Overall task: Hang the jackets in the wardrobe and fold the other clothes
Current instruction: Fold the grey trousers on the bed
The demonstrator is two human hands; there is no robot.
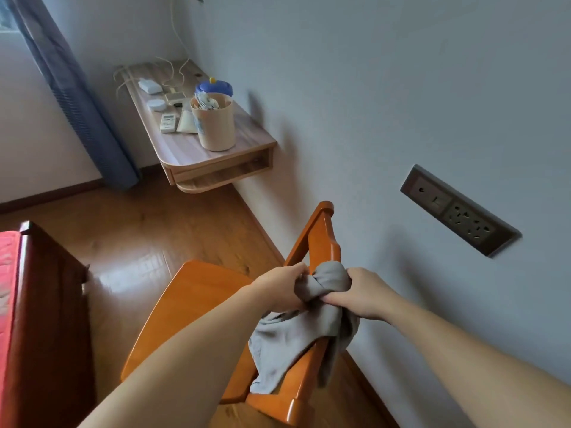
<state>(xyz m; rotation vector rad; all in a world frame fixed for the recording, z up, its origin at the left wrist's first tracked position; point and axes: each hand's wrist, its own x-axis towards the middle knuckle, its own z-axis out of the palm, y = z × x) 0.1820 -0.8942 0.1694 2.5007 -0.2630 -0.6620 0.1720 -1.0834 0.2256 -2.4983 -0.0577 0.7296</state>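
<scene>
A grey garment (287,341) hangs bunched over the back of an orange wooden chair (188,301) that stands against the wall. My left hand (279,288) grips the garment's bunched top from the left. Just to its right, my right hand (363,293) clutches the same bunch, so both hands meet at the chair's top rail. The rest of the cloth droops down over the chair back and seat edge. No wardrobe is in view.
A wall-mounted wooden shelf (182,149) carries a beige cup (213,123), a blue-lidded jar (214,86), remotes and cables. A blue curtain (74,97) hangs at the left. A dark bed frame (49,301) with red bedding sits at the lower left. A socket panel (457,211) is on the wall.
</scene>
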